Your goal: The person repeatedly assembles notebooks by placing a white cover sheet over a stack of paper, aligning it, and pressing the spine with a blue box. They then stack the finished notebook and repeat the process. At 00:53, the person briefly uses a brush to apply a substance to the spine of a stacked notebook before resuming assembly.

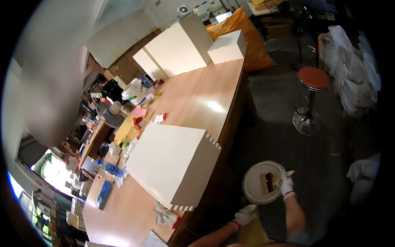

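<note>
My right hand [286, 184], in a white glove with a red cuff, grips a wide brush [269, 182] by its handle. The brush has dark bristles and a pale wooden body, and lies over the inside of a round whitish bucket [248, 175]. My left hand [245, 215], gloved the same way, is closed beside the bucket's near edge. What its fingers hold, if anything, is hidden. A yellowish-tan piece [252, 234] shows just below my left hand. On the table to the left stands a large white box [164, 150] with notched edges.
The wooden table [193, 92] bears more white boxes [177, 47] at its far end, gloves [165, 216], a bottle [110, 168] and a blue carton [104, 194]. A red-topped stool [313, 78] stands at the right, near wrapped bundles [349, 78]. An orange sack [236, 37] leans beyond the table; a person [111, 88] is farther off.
</note>
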Demonstrator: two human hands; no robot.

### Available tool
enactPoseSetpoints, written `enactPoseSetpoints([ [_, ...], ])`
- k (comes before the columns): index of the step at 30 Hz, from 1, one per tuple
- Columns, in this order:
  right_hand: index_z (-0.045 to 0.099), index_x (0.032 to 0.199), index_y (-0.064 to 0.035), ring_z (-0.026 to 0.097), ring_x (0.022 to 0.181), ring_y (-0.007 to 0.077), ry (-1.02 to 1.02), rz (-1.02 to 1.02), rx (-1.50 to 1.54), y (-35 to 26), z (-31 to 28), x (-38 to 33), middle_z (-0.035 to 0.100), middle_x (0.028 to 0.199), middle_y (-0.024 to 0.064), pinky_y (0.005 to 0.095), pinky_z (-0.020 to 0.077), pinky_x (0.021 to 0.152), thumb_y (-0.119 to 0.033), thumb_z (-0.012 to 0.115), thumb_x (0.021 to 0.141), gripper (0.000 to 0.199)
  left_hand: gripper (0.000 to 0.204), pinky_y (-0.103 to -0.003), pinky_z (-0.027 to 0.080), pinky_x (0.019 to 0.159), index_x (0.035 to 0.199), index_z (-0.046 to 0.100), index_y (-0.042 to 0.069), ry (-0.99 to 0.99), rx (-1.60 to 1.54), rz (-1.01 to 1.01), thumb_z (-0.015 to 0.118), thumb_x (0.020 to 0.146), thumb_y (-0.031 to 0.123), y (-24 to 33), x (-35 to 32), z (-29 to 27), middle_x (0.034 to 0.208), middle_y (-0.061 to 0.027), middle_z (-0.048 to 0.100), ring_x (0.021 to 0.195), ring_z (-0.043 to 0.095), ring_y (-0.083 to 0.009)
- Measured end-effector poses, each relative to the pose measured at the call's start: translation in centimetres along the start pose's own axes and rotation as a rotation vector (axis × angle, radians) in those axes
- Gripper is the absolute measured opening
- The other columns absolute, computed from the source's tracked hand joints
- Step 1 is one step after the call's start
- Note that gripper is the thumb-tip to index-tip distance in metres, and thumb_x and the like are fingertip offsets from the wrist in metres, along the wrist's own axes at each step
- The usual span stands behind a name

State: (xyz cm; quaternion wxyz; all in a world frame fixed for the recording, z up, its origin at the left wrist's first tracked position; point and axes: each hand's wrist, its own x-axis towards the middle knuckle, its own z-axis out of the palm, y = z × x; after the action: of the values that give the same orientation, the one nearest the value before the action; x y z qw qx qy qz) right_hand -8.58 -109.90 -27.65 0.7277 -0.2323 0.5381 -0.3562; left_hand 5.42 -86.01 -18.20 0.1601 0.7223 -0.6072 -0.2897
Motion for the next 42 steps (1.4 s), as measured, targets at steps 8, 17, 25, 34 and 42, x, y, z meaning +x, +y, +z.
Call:
enactPoseSetpoints([
  [8,0.064,0.108,-0.0111,0.057,0.069,0.0097,0.069,-0.208,0.369,-4.7,-0.5,-8.5,0.061,0.086,-0.0020,0.0251,0.0486,0.061,-0.029,0.062,0.092,0.024,0.032,-0.048,0.044,0.091,0.108,0.061,0.011,-0.141,0.337,0.075,0.061,0.077,0.018,-1.0,8.2,5.0,0.119,-0.0124,0.059,0.114,0.052,-0.0367],
  [17,0.063,0.108,-0.0069,0.058,0.070,0.0136,0.149,-0.248,0.468,-4.9,-11.8,-8.2,0.063,0.091,0.0046,0.0277,0.0505,0.063,-0.025,0.062,0.092,0.024,0.020,-0.031,0.052,0.076,0.103,0.060,0.003,0.126,-0.511,0.194,0.055,0.085,-0.002,-2.9,8.1,-3.6,0.090,-0.0069,0.062,0.083,0.062,-0.0180],
  [25,0.066,0.109,-0.0038,0.064,0.093,0.0299,-0.306,-0.665,-1.094,0.3,4.0,-0.2,0.068,0.101,0.0144,0.0351,0.0500,0.080,-0.024,0.071,0.083,0.034,0.022,-0.028,0.049,0.073,0.096,0.061,-0.003,0.453,-0.737,-0.246,0.067,0.075,-0.004,-2.1,1.4,-10.6,0.089,-0.0093,0.061,0.081,0.060,-0.0166],
  [34,0.064,0.109,0.0014,0.063,0.096,0.0291,-0.133,-0.140,-0.993,0.4,7.0,-1.2,0.067,0.100,0.0156,0.0386,0.0506,0.080,-0.032,0.071,0.082,0.043,0.025,-0.031,0.049,0.069,0.092,0.063,-0.003,0.553,-0.544,-0.402,0.074,0.070,0.001,-3.3,-7.5,-7.7,0.083,-0.0103,0.061,0.076,0.060,-0.0185],
  [42,0.064,0.089,-0.0031,0.054,0.053,0.0159,0.068,0.082,-0.022,-3.2,1.8,3.1,0.061,0.077,0.0069,0.0302,0.0466,0.048,-0.023,0.068,0.084,0.021,0.025,-0.032,0.048,0.069,0.095,0.064,-0.001,0.499,-0.600,-0.406,0.074,0.074,0.008,-2.4,-8.0,-6.8,0.085,-0.0121,0.062,0.076,0.061,-0.0202],
])
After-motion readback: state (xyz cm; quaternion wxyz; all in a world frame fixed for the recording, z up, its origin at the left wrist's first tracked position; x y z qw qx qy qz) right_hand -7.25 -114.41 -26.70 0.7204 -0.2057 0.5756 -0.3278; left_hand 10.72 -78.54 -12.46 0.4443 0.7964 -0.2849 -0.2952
